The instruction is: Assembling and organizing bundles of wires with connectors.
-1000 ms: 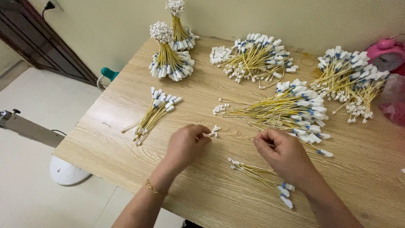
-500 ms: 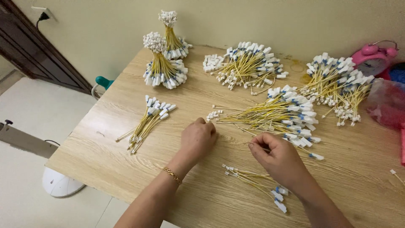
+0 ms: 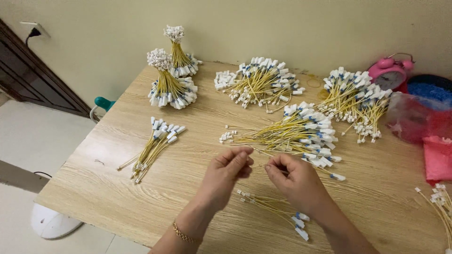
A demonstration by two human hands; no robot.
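Pale wooden table against a cream wall. Thin yellow wire held just above the table between both hands, long axis roughly left-right, nearly level. Left hand: thumb and forefinger pressed together on the wire's left end. Right hand: fingers curled, pinching the right end; whether more than 1 wire is held, cannot tell. Small wire bunch lies on the table just below the hands, running down to the right. Large wire pile just beyond the hands, white plugs to the right. Loose bundle well left. 2 upright bundles far left. Pink alarm clock at far right.
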